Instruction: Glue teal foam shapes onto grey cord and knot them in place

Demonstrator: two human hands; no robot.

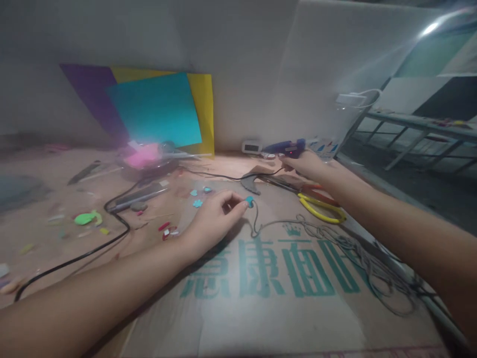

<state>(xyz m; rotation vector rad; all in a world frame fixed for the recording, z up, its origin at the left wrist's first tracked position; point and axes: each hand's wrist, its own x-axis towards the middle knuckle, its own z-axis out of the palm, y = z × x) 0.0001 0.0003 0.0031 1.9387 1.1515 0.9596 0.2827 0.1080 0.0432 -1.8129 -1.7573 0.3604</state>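
Note:
My left hand rests on a cardboard sheet printed with green characters. Its fingers pinch a small teal foam piece at the end of a thin grey cord. My right hand reaches to the far edge of the work surface and wraps round a blue glue gun. Two more small teal flower shapes lie just left of my left hand.
Teal, yellow and purple paper sheets lean on the back wall. Yellow-handled pliers lie under my right forearm. A black cable runs across the left side among coloured scraps. A pink thing sits at the back.

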